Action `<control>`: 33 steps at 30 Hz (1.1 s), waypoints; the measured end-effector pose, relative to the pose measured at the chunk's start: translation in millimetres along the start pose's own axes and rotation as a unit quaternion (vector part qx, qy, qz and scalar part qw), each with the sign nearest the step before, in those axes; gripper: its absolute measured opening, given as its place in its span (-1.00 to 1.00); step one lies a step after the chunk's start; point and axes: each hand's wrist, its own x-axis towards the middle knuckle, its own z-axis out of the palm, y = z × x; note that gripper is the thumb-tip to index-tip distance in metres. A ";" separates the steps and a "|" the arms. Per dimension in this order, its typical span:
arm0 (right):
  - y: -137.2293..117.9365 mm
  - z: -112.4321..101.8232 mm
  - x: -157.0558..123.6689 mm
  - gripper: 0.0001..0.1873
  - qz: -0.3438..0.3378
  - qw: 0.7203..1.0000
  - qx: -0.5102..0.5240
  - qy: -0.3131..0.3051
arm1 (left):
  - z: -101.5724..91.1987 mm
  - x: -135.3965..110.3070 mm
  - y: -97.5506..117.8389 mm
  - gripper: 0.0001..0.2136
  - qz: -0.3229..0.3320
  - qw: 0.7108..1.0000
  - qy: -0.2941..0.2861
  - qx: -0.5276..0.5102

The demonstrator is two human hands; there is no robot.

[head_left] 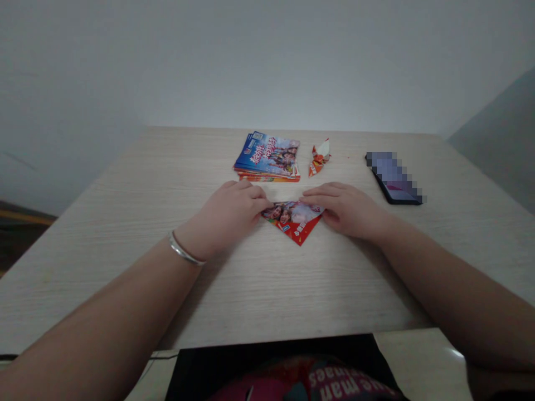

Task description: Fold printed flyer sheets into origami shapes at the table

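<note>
Rising ahead is a plain pale wall [267,61]; under the grip spreads a wood-grain tabletop [251,292]. The left hand [234,214] and right hand [349,209] face each other. Beyond the left lies a stack of blue-topped leaflets [267,156]; past the right, a black-edged phone [390,175]. Between the hands I see a folded leaflet [295,217]: left fingers narrowly pinching its left corner, right fingers together at its far edge, their thumb too hidden to tell whether it closes. Just beyond the right fingertips sits an origami figure [318,159].
</note>
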 end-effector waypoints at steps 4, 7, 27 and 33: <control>-3.8 2.7 2.5 -0.50 -0.029 0.999 -0.027 -0.032 | 0.7 -0.5 11.7 -0.68 0.006 1.000 -0.005 0.029; -2.5 0.6 2.7 -0.51 -0.026 0.997 -0.026 -0.063 | 1.0 -0.9 15.7 -0.70 0.002 0.999 -0.019 0.042; 9.2 -14.8 -4.8 -0.62 0.138 0.989 0.001 -0.049 | -5.7 -3.3 20.9 -0.54 -0.100 0.995 0.019 0.018; 9.3 5.7 -1.2 -0.54 0.223 0.961 0.157 0.050 | 0.3 1.9 13.8 -0.58 -0.182 0.980 0.046 -0.071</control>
